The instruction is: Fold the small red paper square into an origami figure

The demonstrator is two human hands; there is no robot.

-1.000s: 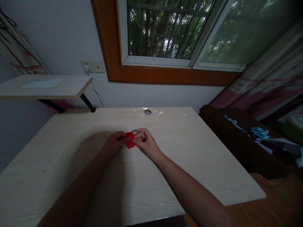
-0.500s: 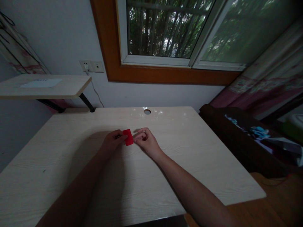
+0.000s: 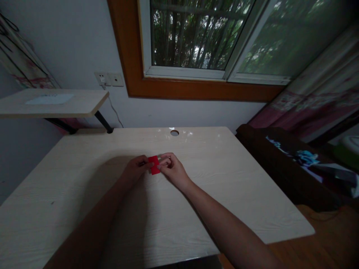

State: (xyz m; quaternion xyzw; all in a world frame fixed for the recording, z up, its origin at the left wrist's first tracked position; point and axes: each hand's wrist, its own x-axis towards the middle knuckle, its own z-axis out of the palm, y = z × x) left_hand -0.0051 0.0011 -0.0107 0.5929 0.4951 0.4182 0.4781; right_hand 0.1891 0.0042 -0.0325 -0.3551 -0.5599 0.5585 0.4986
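A pale wood-grain desk (image 3: 238, 179) spreads below a sliding window (image 3: 193, 41), with a raised shelf (image 3: 56, 108) at its far left. The person's left hand (image 3: 136, 170) pinches the red rectangular card (image 3: 155, 170), thumb on top, over mid-desk. The right hand (image 3: 174, 171), fingers curled, touches the card's right edge; whether it grips is unclear.

Compared with half a second ago, the card (image 3: 155, 170) sits slightly farther right and nearer the person, carried there by the left hand (image 3: 134, 172). The right hand (image 3: 176, 173), whose thumb then reached only about the card's edge, now has that thumb overlapping it.
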